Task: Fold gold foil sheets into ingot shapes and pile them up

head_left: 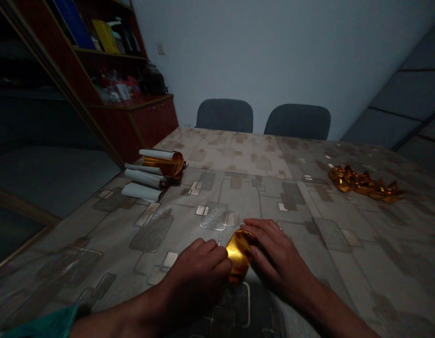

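Between my two hands, low over the near middle of the table, is a piece of shiny gold foil paper (238,256), curved into a bulging shape. My left hand (205,265) is closed on its left side, fingers curled and the fingertips hidden behind the knuckles. On the other side my right hand (275,251) grips the foil's right end, with the thumb in front and the fingers over the top. Curled sheets of gold foil paper with whitish backs (150,173) lie at the left. Several folded gold foil pieces (363,183) sit in a row at the right.
A patterned cloth covers the table (245,159). Two grey chairs (225,115) stand at its far edge against a pale wall. To the left rises a reddish wooden cabinet (154,122) with folders and bagged items on its shelves.
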A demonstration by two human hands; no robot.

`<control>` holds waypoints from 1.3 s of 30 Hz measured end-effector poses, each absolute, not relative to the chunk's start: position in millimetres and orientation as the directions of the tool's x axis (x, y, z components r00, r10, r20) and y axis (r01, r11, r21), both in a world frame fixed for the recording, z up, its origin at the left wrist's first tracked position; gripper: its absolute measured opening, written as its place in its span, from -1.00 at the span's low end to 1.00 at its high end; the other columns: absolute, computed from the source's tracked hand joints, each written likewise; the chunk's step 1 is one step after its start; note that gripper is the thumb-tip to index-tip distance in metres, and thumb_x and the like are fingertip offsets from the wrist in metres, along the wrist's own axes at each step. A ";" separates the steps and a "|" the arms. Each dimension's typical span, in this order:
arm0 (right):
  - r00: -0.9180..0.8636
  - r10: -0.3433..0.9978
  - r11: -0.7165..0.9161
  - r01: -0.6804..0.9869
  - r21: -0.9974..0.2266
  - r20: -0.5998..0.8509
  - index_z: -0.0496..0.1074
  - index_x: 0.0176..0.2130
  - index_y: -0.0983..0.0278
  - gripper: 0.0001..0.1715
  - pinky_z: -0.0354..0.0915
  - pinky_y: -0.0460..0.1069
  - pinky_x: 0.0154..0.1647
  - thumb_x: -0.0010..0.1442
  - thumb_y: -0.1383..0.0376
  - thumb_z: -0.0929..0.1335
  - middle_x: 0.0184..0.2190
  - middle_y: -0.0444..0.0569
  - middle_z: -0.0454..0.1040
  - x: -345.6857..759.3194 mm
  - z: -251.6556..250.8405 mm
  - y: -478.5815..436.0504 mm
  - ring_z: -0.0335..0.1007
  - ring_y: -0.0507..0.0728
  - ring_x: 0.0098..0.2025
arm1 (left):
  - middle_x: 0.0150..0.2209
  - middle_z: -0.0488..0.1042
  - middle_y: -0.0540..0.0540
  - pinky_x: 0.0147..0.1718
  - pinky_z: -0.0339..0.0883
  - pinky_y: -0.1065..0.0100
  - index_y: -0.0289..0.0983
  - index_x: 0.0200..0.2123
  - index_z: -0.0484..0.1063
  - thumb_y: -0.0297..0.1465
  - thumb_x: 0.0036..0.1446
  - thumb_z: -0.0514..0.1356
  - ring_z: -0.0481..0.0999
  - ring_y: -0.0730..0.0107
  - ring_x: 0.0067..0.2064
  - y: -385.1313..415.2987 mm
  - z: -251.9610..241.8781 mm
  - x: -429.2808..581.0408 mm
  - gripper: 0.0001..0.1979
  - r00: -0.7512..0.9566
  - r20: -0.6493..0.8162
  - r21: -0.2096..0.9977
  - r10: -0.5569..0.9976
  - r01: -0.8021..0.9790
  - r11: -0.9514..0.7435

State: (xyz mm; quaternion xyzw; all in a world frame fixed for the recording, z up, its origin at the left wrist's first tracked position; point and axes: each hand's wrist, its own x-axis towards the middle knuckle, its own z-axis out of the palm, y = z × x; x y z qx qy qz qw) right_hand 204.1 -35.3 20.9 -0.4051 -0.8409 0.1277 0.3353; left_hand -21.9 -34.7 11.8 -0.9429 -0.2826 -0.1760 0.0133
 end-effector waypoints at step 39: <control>-0.395 0.860 0.511 0.644 -0.569 0.324 0.35 -0.46 0.23 -0.77 0.20 0.07 -0.22 0.16 0.48 0.38 -0.37 -0.09 0.42 183.9 2.1 -38.5 0.30 0.16 -0.27 | -0.21 0.55 -0.09 -0.25 0.43 0.38 -0.27 -0.34 0.44 -0.46 0.33 0.10 0.54 0.37 -0.23 -27.5 9.9 -40.0 -0.82 0.649 0.403 0.457 0.645 0.468 -0.756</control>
